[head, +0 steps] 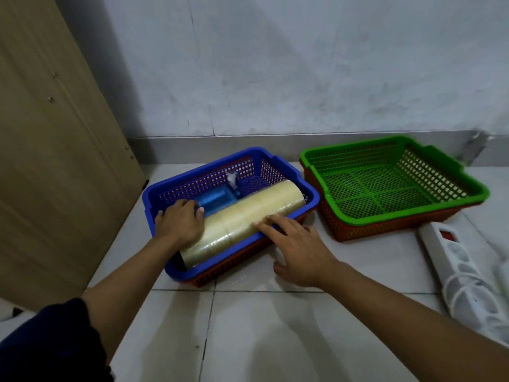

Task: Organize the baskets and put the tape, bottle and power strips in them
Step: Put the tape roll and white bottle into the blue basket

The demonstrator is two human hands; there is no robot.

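A blue basket (256, 155) sits nested in a red one on the tiled floor. Inside it a long pack of clear tape rolls (248, 216) lies diagonally, with a blue bottle (214, 203) behind it. My left hand (179, 223) rests on the left end of the tape pack, fingertips touching the bottle. My right hand (294, 249) hovers with spread fingers over the basket's front rim, its fingertips on the tape. A green basket (440, 215), nested in another red one, stands empty to the right. White power strips (468, 274) lie on the floor at far right.
A wooden cabinet panel (55, 161) stands close on the left. The grey wall (303, 64) runs right behind both baskets. Bare tiled floor (261, 326) stretches in front of the baskets.
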